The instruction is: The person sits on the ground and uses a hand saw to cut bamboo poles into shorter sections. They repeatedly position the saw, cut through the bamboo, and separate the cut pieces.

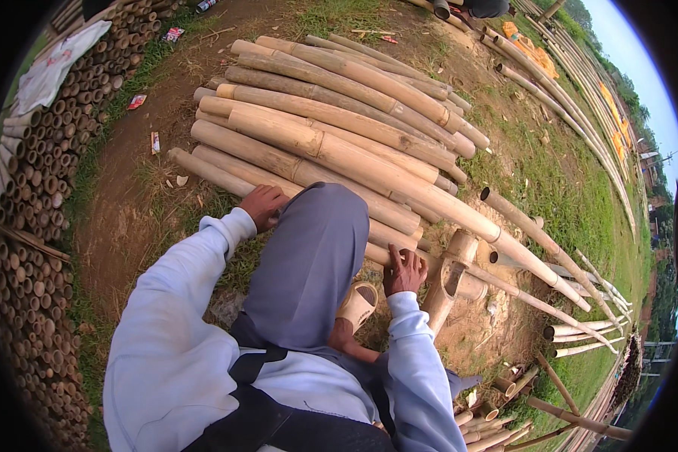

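Several cut bamboo poles [339,148] lie side by side in a pile in front of me. My left hand [264,206] is closed on the nearest bamboo pole [212,172], left of my raised knee; part of its fingers is hidden. My right hand [404,273] grips toward the right end of what looks like that same pole, its fingers bent over the top. My knee covers the pole's middle. Just right of this hand, a short bamboo piece with a notch [438,294] rests against another bamboo section [460,245].
Stacked bamboo [41,301] lines the left side, with a white sheet [56,68] over its far part. Long poles [572,105] lie at the far right. Loose poles [539,233] slant over the grass, and cut pieces [490,429] lie at the lower right. My sandalled foot [356,305] is close by.
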{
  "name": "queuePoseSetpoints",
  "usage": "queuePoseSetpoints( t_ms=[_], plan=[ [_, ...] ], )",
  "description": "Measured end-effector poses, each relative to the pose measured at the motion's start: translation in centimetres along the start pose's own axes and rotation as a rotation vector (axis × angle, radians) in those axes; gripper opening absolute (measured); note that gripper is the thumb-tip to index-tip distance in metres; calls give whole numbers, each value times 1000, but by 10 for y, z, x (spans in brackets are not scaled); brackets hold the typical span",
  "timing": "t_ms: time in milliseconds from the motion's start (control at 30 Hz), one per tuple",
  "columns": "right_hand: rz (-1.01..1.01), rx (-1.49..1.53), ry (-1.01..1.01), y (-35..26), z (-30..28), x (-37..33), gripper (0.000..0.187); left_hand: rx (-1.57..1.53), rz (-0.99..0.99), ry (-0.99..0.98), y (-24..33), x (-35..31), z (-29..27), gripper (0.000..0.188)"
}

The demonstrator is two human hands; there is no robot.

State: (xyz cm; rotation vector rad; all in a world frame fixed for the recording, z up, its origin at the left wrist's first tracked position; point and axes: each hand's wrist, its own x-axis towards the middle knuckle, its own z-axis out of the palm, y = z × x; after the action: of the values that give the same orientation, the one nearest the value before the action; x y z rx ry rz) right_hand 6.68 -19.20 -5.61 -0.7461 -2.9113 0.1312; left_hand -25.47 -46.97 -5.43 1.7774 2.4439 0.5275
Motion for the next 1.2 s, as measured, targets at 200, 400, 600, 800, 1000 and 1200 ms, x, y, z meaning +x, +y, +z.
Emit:
queuePoseSetpoints(
  t_ms=[200,400,600,800,1000,1200],
  plan=[
    [-130,174,117,36,-63,48,60,83,111,228,14,78,-60,47],
    [-124,248,-5,105,-109,66,60,33,200,117,31,149,-48,56],
    [-136,244,-69,117,-120,90,58,-50,188,88,31,158,-41,52],
    [-145,239,13,130,-106,121,48,-155,80,34,32,169,-46,50],
    [-127,204,-21,151,-91,146,48,10,112,-5,63,206,-47,72],
    [26,96,-137,153,-73,146,52,187,291,-364,158,298,-44,90]
  ],
)
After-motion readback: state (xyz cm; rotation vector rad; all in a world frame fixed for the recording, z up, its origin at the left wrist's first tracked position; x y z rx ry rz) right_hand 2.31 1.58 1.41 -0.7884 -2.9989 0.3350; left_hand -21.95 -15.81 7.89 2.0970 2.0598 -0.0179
